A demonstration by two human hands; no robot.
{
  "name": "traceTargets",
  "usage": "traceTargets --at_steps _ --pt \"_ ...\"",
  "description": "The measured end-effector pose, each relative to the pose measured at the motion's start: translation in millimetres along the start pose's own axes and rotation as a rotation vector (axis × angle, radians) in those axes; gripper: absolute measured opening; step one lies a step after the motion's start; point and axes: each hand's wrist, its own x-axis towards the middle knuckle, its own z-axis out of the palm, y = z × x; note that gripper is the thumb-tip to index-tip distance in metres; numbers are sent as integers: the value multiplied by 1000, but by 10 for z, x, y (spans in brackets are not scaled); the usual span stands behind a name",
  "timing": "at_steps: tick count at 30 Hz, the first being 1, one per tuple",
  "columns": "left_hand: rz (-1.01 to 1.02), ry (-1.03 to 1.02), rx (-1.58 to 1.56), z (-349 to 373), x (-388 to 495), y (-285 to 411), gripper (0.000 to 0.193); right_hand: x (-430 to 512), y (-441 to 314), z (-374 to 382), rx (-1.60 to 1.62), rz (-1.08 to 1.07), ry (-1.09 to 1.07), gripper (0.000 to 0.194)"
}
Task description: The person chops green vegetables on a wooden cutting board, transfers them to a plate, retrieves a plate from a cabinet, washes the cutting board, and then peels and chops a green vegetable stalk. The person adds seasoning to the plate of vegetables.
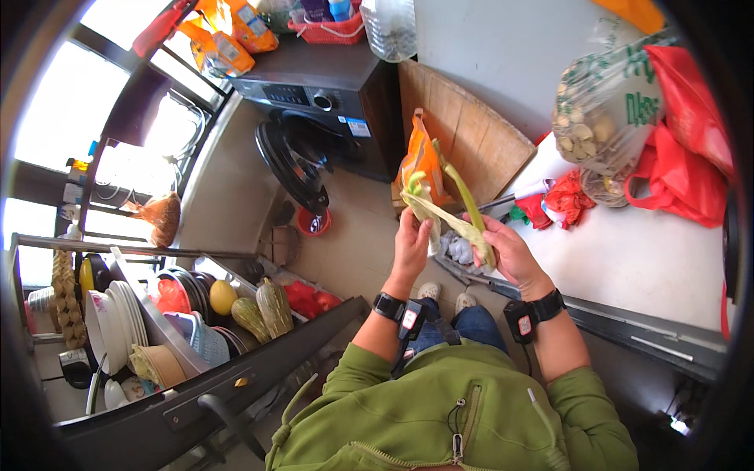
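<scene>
My left hand (411,242) pinches a pale, limp, wilted leaf (445,216) near its crumpled end, where a small bright green tip (417,185) shows. In my right hand (510,248) is the lower part of a long green vegetable stalk (465,187), its thin end pointing up and away from me. The pale leaf stretches between both hands and meets the stalk by my right fingers. Just beyond them an orange plastic bag (419,154) stands against a wooden board (462,120).
To the right, a white tabletop (636,265) holds red bags (671,182) and a clear bag of dried slices (589,129). Ahead, the door of a washing machine (330,100) hangs open above a small red bucket (313,221). On the left, a rack (224,368) carries plates and squashes (274,309).
</scene>
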Motion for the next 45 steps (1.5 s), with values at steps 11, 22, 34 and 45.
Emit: traceTargets --at_steps 11,22,34,45 --pt "48 -221 -329 435 150 700 33 226 -566 544 -554 -611 244 21" --pt "63 -258 -20 503 223 912 23 159 -838 563 -779 -828 308 17" --pt "-58 -385 -317 559 204 930 25 163 -818 550 -738 -691 343 26" --pt "-5 -316 -289 599 204 873 26 294 -701 593 -522 -544 268 26"
